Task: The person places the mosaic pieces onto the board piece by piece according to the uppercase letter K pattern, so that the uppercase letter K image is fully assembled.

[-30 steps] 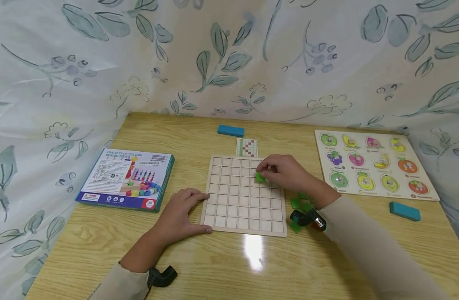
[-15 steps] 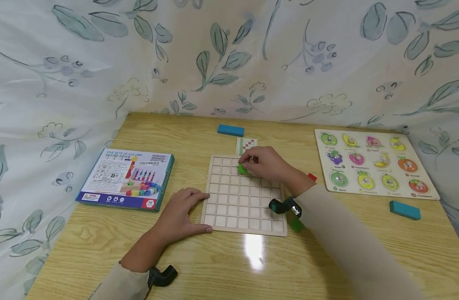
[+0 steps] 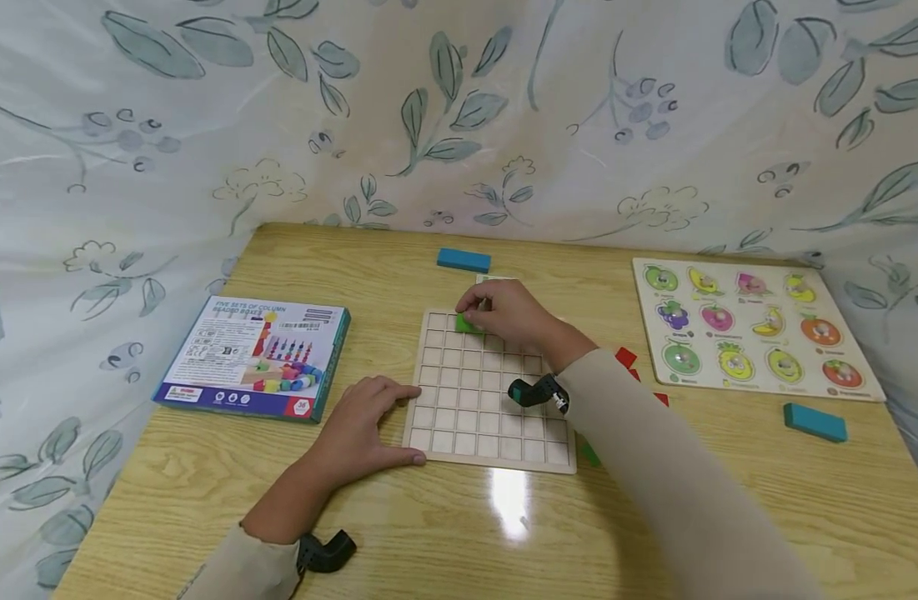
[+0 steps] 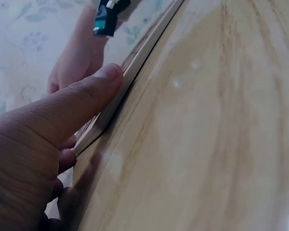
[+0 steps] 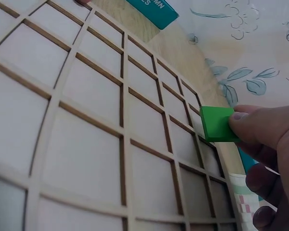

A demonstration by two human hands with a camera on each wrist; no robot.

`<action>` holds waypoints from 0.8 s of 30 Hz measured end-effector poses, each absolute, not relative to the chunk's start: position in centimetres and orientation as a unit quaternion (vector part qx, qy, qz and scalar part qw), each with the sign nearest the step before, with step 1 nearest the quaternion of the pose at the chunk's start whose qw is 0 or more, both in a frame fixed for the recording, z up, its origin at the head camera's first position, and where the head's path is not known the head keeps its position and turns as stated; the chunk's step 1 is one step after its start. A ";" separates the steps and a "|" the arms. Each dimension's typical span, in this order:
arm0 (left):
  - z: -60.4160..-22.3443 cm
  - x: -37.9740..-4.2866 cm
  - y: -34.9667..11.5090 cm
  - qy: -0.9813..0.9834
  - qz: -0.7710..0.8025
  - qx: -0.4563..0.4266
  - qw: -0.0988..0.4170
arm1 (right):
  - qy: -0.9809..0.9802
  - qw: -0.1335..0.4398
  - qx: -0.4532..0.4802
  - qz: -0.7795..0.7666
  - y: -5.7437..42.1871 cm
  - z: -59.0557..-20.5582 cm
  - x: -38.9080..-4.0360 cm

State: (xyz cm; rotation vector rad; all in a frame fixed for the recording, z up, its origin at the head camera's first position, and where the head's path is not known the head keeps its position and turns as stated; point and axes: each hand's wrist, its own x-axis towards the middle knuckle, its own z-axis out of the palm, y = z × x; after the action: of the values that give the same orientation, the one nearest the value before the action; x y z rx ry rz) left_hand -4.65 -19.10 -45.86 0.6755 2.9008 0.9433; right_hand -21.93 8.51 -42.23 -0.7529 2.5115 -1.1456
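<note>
In the head view my right hand (image 3: pixel 507 310) pinches a green square tile (image 5: pixel 216 123) between thumb and fingers. The tile is over the far row of a wooden grid board (image 3: pixel 466 398), left of its middle. The right wrist view shows it tilted above the cells. My left hand (image 3: pixel 363 425) rests at the board's near left corner, its thumb and a finger touching the edges. In the left wrist view that thumb (image 4: pixel 108 74) lies straight against the rim. A patterned card (image 5: pixel 243 199) lies beyond the board, mostly hidden by my right hand in the head view.
Red tiles (image 3: pixel 625 358) and a green tile (image 3: pixel 591 454) lie right of the board, partly behind my sleeve. A boxed toy (image 3: pixel 252 357) stands left. A fruit puzzle (image 3: pixel 754 329) lies at the right. Blue blocks (image 3: pixel 464 259) sit at the back and right.
My right hand has carried the green tile leftward and away from me, from the board's right part to its far row. My left hand has stayed at the corner.
</note>
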 end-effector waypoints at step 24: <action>-45.4 -5.0 -18.9 0.934 0.276 0.227 0.015 | 0.887 0.124 -0.244 -0.373 6.7 -43.3 -22.1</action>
State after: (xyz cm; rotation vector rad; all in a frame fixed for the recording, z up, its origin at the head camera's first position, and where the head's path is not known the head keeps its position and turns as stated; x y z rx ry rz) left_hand -5.01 -18.88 -45.37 0.7053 2.9072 0.8593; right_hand -22.10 6.69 -43.32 -0.7113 2.5848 -1.0860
